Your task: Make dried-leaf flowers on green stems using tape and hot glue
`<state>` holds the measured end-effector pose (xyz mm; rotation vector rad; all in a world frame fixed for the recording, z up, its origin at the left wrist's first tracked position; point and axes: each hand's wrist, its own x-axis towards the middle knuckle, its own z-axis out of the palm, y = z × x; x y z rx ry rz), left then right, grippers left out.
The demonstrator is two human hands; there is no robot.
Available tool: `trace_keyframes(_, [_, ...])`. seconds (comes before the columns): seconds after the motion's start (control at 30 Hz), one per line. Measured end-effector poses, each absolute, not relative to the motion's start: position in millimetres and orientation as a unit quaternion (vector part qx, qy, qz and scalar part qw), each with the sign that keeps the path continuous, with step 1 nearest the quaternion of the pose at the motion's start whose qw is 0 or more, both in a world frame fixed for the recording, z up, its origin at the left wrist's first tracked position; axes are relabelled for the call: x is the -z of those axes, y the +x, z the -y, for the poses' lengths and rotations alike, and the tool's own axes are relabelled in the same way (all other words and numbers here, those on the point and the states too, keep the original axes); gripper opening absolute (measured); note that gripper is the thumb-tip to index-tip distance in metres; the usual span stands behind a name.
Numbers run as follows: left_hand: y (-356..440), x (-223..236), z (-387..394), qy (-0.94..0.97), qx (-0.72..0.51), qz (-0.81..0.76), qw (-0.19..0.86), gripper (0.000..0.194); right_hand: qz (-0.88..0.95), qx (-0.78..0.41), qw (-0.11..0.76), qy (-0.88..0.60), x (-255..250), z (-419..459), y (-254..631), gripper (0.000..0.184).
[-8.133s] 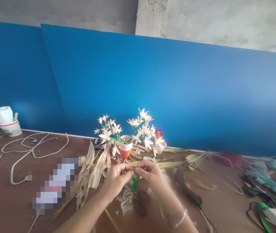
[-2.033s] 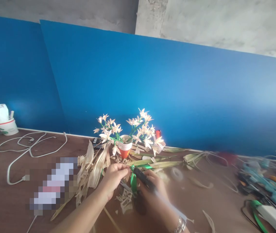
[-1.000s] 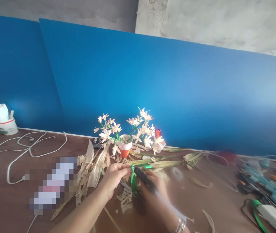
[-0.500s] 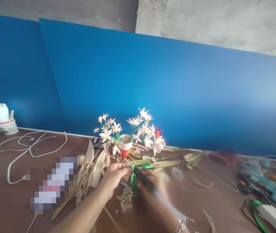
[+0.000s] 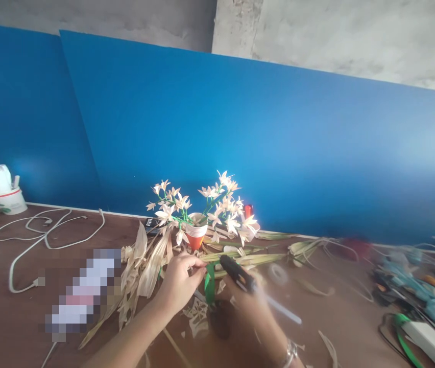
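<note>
My left hand [image 5: 179, 283] pinches a small piece wrapped in green ribbon [image 5: 209, 283] just above the brown table [image 5: 18, 327]. My right hand [image 5: 246, 306] is blurred by motion and grips a black glue gun [image 5: 237, 273] with a clear glue stick at its back; the nozzle points left, a short way from the ribbon. Behind both hands an orange paper cup [image 5: 196, 236] holds cream-coloured handmade flowers [image 5: 225, 202] on green stems. Dried pale husk leaves [image 5: 146, 266] lie spread to the left of my left hand.
A white cable [image 5: 45, 237] loops over the table's left. A white cup [image 5: 5, 197] stands at the far left by the blue wall panel [image 5: 279, 153]. Blurred tools, cords and a white power strip [image 5: 434, 345] crowd the right side. A clear tape roll [image 5: 278, 273] lies right of the hands.
The glue gun has drawn back to the right, away from the green ribbon, and my right hand has dropped slightly. My left hand keeps its pinch in place.
</note>
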<state>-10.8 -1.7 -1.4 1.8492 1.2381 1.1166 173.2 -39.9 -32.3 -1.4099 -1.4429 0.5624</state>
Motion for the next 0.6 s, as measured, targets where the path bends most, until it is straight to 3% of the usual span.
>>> trace_keyframes(0.1, [-12,3,2,0.753,-0.399,-0.462,0.246,0.015,0.636,-0.226,0.466,-0.572,20,42,179,0.019])
trace_keyframes(0.17, [-12,5,1,0.743,-0.394,-0.478,0.255,0.015,0.740,-0.195,0.376,-0.523,8,45,184,0.015])
trace_keyframes(0.27, [-12,7,-3,0.657,-0.390,-0.515,0.390,0.016,0.807,-0.130,0.236,-0.525,-4,50,199,0.010])
trace_keyframes(0.37, [-11,5,-5,0.563,-0.392,-0.507,0.521,0.021,0.736,-0.074,0.134,-0.659,-2,57,230,0.013])
trace_keyframes(0.6, [-11,2,-2,0.519,-0.394,-0.464,0.600,0.022,0.571,-0.031,0.053,-0.819,17,67,294,0.032])
